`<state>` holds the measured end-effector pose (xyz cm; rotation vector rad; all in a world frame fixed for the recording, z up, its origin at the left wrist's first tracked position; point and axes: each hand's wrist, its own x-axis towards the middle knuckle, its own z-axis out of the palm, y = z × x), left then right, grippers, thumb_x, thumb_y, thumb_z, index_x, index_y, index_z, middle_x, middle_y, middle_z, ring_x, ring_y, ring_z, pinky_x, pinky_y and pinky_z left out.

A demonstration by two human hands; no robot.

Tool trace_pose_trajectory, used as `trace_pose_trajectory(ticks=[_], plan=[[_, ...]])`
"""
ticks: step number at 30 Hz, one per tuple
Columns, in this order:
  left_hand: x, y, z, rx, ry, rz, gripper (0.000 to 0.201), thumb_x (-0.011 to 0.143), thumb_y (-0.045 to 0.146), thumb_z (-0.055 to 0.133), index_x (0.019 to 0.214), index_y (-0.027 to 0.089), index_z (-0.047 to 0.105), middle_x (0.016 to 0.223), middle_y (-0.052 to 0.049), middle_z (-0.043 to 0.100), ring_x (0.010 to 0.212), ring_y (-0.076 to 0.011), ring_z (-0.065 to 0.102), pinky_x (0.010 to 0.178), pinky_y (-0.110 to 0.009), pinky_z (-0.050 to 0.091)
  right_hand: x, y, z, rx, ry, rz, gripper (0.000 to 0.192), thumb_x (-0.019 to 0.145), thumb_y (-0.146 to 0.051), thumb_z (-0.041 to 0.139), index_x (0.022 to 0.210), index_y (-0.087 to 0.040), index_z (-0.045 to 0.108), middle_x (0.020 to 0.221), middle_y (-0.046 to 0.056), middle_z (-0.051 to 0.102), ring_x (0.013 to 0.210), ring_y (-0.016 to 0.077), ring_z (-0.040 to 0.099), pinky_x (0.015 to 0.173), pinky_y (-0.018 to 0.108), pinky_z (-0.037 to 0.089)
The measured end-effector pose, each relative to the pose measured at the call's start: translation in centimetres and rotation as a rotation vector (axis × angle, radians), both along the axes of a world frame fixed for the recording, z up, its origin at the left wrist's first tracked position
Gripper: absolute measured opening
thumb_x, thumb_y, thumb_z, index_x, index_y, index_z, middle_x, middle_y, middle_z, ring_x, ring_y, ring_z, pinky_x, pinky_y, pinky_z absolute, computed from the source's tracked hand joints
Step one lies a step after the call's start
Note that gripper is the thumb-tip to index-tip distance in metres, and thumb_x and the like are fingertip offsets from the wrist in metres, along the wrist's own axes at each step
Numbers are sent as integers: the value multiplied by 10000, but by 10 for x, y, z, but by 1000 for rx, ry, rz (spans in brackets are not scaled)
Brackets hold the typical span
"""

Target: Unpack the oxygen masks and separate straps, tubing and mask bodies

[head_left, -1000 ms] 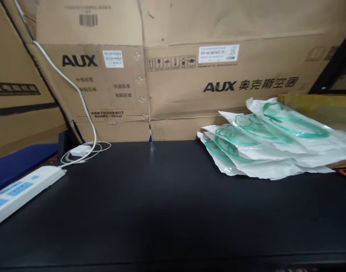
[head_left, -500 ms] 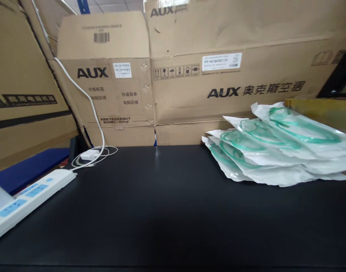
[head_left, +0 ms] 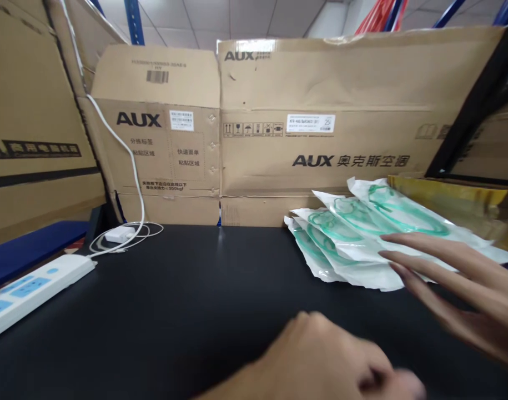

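Head view shows the right hand (head_left: 457,289) coming in from the right with its fingers (head_left: 407,261) stretched out flat and apart, holding nothing; the fingertips lie over the near edge of the pouches (head_left: 362,233), though whether they touch the plastic cannot be told. The left hand (head_left: 320,361) sits low in the middle of the picture, curled into a loose fist above the table (head_left: 174,311), blurred, and nothing shows in its grip.

The pouches are a fanned stack of clear sealed bags with green tubing inside, lying at the right rear of the table, their far ends leaning on a yellow box (head_left: 449,197). Slick film of this kind slides easily, so a good pick would likely pinch one bag at its edge seam and peel it off the top, rather than pressing down on the whole fan and dragging several along.

The table is matt black and flat. A power strip (head_left: 33,286) lies at the left edge, and a charger (head_left: 119,233) with a coiled white cable sits near the back left corner. Cartons (head_left: 278,139) printed AUX wall off the rear, and blue racking and ceiling panels show above them.
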<state>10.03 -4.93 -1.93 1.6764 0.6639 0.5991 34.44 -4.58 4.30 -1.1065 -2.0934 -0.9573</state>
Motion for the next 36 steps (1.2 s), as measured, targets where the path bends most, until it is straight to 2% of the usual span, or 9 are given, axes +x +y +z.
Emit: trace_pose_trajectory(ticks=[2, 3, 6, 10, 14, 19, 24, 32, 36], plan=[[-7, 34, 24, 266, 89, 58, 398, 930, 503, 540, 800, 220, 789, 651, -58, 719, 568, -161, 639, 560, -295, 479, 6, 8, 3, 44, -7, -51, 345, 993, -398, 441, 1310, -368, 573, 1301, 48, 636, 1142, 285, 654, 1012, 457, 523], [-8, 51, 35, 307, 107, 65, 434, 943, 497, 520, 767, 193, 775, 625, -47, 710, 502, -133, 594, 559, -279, 474, 8, 11, 4, 62, -18, -90, 328, 1001, -407, 414, 1251, -318, 606, 1273, 84, 642, 1137, 301, 653, 1000, 471, 527], [5, 96, 52, 198, 96, 102, 394, 940, 467, 569, 793, 153, 756, 747, -51, 757, 476, -90, 579, 584, -240, 491, 12, 20, 4, 37, -77, -190, 438, 1028, -431, 305, 1177, -200, 647, 1244, 179, 636, 1145, 341, 638, 992, 514, 528], [42, 143, 50, 51, 59, 151, 424, 996, 467, 506, 924, 103, 713, 937, -119, 781, 520, -88, 628, 531, -205, 494, 19, 35, -3, 52, -108, -310, 576, 1038, -462, 239, 1210, -112, 663, 1253, 247, 625, 1226, 403, 580, 1060, 644, 413], [74, 169, 45, -44, 39, 214, 399, 1017, 424, 511, 907, 82, 686, 899, -115, 768, 535, -89, 635, 548, -215, 516, 32, 49, -12, 62, -144, -349, 601, 1046, -447, 202, 1198, -119, 682, 1246, 255, 625, 1256, 416, 552, 1036, 688, 383], [86, 178, 43, -21, 9, 292, 320, 987, 404, 599, 866, 119, 679, 809, -27, 726, 644, -128, 678, 696, -307, 580, 43, 57, -22, 1, -115, -390, 557, 1048, -362, 200, 1268, -125, 654, 1302, 260, 587, 1230, 412, 567, 979, 650, 442], [74, 175, 44, 62, -58, 369, 288, 975, 374, 585, 874, 125, 687, 781, -41, 735, 646, -150, 701, 798, -361, 579, 44, 57, -25, -38, -58, -441, 572, 1050, -353, 190, 1342, -109, 616, 1312, 258, 569, 1208, 422, 568, 959, 592, 483], [32, 164, 54, 50, -196, 420, 204, 924, 291, 540, 831, 143, 645, 896, -80, 740, 584, -136, 690, 678, -278, 582, 55, 66, -39, -40, -126, -500, 540, 1042, -264, 160, 1399, -153, 550, 1357, 230, 550, 1291, 394, 526, 1031, 636, 427], [-4, 148, 60, 27, -262, 432, 194, 929, 265, 508, 827, 144, 620, 868, -75, 716, 584, -120, 664, 653, -255, 569, 52, 71, -41, 24, -160, -473, 617, 1064, -397, 121, 1318, -144, 623, 1352, 252, 572, 1286, 402, 541, 1011, 664, 428]])
